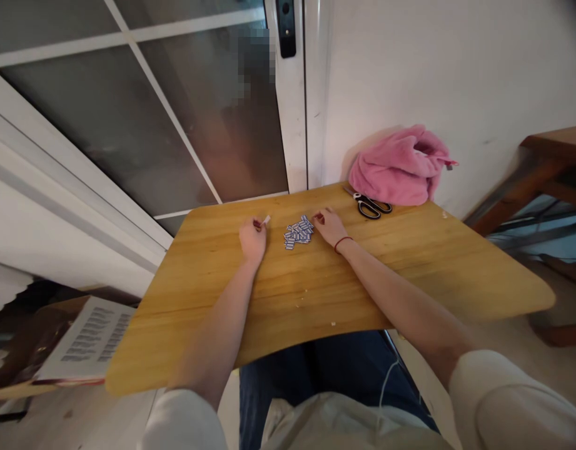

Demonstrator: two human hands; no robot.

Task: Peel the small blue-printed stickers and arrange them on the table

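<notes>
A small pale slip (267, 220), perhaps paper, sticks out from the fingertips of my left hand (252, 242), which is closed on it. Between my two hands lies a heap of small blue-and-white pieces (299, 234), overlapping one another on the wooden table (278, 294). Just to the right of the heap is my right hand (331, 227), its fingers curled and pinched together. Whether anything is between those fingers is too small to make out. A thin red cord circles the right wrist.
Black-handled scissors (369, 205) rest at the table's back right, beside a pink plush bundle (400, 165). Tiny pale scraps (333, 324) dot the near part of the table. A glazed door (175, 112) stands behind; a printed booklet (88, 340) sits lower left.
</notes>
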